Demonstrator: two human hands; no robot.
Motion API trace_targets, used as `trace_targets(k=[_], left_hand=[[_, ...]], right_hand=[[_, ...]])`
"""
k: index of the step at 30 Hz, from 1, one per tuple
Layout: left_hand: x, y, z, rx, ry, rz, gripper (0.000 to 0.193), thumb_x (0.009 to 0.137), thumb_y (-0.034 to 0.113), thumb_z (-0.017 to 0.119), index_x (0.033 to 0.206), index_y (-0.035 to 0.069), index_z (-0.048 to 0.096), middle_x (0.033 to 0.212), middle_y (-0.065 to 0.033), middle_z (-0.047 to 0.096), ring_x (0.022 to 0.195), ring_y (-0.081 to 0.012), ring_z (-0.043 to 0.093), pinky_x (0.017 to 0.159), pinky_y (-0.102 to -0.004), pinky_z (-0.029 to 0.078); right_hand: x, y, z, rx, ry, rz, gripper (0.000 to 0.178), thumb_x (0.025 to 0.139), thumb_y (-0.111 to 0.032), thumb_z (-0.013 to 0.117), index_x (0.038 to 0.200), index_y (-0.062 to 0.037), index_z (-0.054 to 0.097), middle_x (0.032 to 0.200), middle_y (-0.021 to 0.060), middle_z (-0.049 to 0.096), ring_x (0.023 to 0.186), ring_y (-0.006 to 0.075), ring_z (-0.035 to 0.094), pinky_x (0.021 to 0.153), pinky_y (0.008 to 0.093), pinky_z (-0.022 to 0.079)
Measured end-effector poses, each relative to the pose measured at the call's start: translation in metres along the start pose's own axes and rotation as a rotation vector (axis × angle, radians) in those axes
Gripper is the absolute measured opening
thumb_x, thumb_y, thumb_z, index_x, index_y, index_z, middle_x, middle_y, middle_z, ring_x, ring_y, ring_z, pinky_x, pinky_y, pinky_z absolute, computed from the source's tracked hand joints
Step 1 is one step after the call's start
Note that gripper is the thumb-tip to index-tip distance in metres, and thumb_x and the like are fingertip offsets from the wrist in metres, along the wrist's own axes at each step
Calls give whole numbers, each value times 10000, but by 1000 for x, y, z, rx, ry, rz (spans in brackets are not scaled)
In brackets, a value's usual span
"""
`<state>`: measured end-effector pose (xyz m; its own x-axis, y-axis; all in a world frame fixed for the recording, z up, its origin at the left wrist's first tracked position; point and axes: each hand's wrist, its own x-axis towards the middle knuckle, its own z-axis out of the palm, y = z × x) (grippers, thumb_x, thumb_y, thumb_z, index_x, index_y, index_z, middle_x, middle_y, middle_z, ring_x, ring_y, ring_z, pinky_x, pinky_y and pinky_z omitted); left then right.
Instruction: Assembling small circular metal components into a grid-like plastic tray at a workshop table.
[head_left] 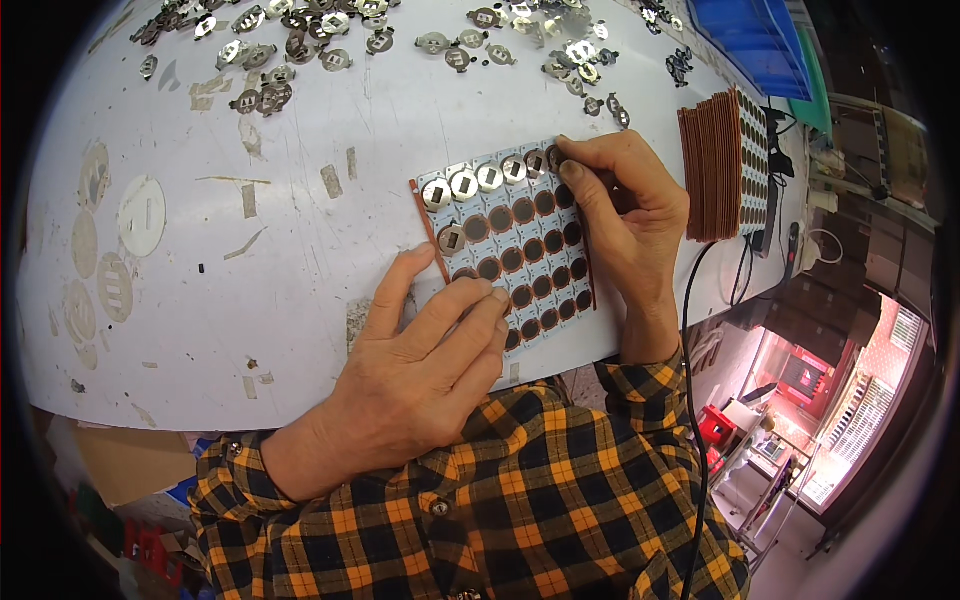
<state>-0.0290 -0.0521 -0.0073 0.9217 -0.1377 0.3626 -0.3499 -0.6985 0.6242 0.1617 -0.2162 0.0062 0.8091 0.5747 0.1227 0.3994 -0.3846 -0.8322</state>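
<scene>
A panel of small light-blue circuit boards (533, 250) with rows of dark round pads lies on the table in front of me. Round silver metal clips (489, 177) sit along its far row, and a single clip (452, 238) starts the second row at the left. My left hand (415, 375) rests with fingers spread over the panel's left and near part, hiding some pads. At the far right corner, my right hand (635, 215) pinches a metal clip (556, 157) between thumb and forefinger, against the last pad of the far row.
Loose metal clips (335, 60) lie scattered along the table's far side. A stack of brown-edged panels (712, 165) stands to the right, near a blue bin (755, 45). A black cable (690, 360) runs down past my right arm. Tape scraps and round marks dot the white tabletop (300, 270).
</scene>
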Motion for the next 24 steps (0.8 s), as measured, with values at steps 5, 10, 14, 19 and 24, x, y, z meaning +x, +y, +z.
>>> trace_targets(k=[5,10,14,19,24], left_hand=[[0,0,0,10,-1,0,360,738,183,846,1042,5,770,1211,-114,722,1212,-275,649,1170,-629,405],[3,1,0,20,2,11,372,732,180,849,1050,3,768,1224,-116,715,1219,-275,645,1167,-632,410],[3,5,4,-12,94,-45,78,866,76,709,882,2,731,1108,-101,730,1156,-229,659,1149,-600,434],[1,6,4,-15,103,-44,79,861,74,715,881,-1,733,1101,-103,732,1150,-231,662,1148,-600,435],[2,4,5,-16,104,-44,82,861,73,719,892,-1,737,1103,-106,735,1146,-232,666,1144,-602,441]], right_hand=[[0,-10,3,-197,-24,-55,202,921,73,723,1114,27,763,954,34,665,780,73,607,652,210,453],[-7,-9,15,-483,76,-283,229,913,80,705,1127,19,754,933,67,657,708,98,595,592,220,426],[-12,-8,17,-297,136,-102,284,904,43,747,1187,19,735,912,45,655,672,53,546,579,204,405],[-12,-9,17,-228,130,-87,294,905,41,755,1197,19,734,914,20,656,672,26,533,574,186,394],[-8,-4,17,-255,103,-165,282,871,72,749,1143,4,718,914,44,656,577,40,506,519,216,393]])
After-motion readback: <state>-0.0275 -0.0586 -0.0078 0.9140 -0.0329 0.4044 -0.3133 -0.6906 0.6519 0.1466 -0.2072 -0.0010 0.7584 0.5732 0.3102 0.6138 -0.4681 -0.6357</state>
